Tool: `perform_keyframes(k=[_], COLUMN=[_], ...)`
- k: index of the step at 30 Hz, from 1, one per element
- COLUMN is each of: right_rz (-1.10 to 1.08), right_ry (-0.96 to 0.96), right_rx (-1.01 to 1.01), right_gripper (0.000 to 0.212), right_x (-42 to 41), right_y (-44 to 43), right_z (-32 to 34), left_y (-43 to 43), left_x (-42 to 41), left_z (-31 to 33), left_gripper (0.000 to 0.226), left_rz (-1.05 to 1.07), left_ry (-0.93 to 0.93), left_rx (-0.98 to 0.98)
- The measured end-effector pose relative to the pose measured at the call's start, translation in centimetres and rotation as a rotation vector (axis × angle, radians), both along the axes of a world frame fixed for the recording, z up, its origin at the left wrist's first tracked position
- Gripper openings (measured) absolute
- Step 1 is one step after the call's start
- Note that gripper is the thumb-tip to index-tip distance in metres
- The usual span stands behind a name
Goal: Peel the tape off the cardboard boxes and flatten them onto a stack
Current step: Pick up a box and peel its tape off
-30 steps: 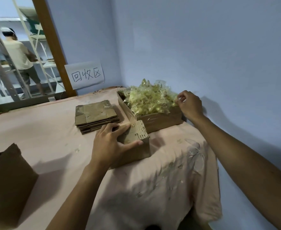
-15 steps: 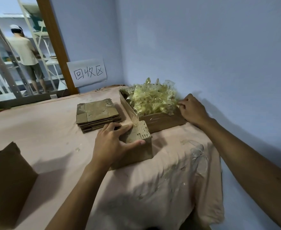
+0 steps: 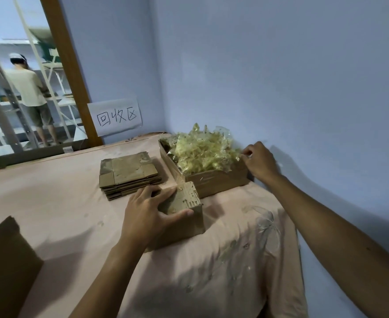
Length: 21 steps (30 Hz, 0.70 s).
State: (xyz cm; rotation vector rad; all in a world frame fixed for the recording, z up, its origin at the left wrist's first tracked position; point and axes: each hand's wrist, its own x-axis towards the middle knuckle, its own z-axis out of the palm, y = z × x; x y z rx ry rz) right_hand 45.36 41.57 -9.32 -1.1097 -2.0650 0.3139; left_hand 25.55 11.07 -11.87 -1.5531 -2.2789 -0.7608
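**A:** Head view: where is the box?

**B:** 1 small cardboard box [image 3: 186, 203] sits on the cloth-covered table [image 3: 58, 203], just in front of the stack of flattened boxes [image 3: 128, 173]. The left hand [image 3: 149, 216] grips it, fingers over the top, thumb along the near edge.

**A:** And the right hand [image 3: 261, 160]?

**B:** Its fingers are curled at the edge of the tape heap [image 3: 202, 152] in the open carton [image 3: 221, 181]. Whether they pinch any, I cannot tell.

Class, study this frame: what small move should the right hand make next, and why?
Probably bring the right hand over to the box: it is at the bin of tape, while the left hand grips the box, not yet flattened.
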Motion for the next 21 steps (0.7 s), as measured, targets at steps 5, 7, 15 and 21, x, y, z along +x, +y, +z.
perform_keyframes(k=[5, 7, 15, 21], right_rz=[0.013, 0.021, 0.369, 0.682], right_ry=[0.09, 0.107, 0.146, -0.128], right_rx=[0.002, 0.032, -0.036, -0.22], right_gripper=[0.013, 0.014, 0.01, 0.051], right_x=[1.1, 1.5, 2.1, 1.1], right_y=[-0.3, -1.0, -10.2, -18.4], right_z=[0.4, 0.8, 4.5, 5.6], left_y=[0.1, 0.0, -1.4, -5.6], left_x=[0.0, 0.1, -0.5, -1.1], left_z=[0.0, 0.0, 0.5, 2.5], left_gripper=[0.105, 0.105, 0.099, 0.095], left_rz=[0.003, 0.001, -0.004, -0.012], left_ry=[0.002, -0.004, -0.072, 0.028], left_rx=[-0.001, -0.003, 0.078, 0.119])
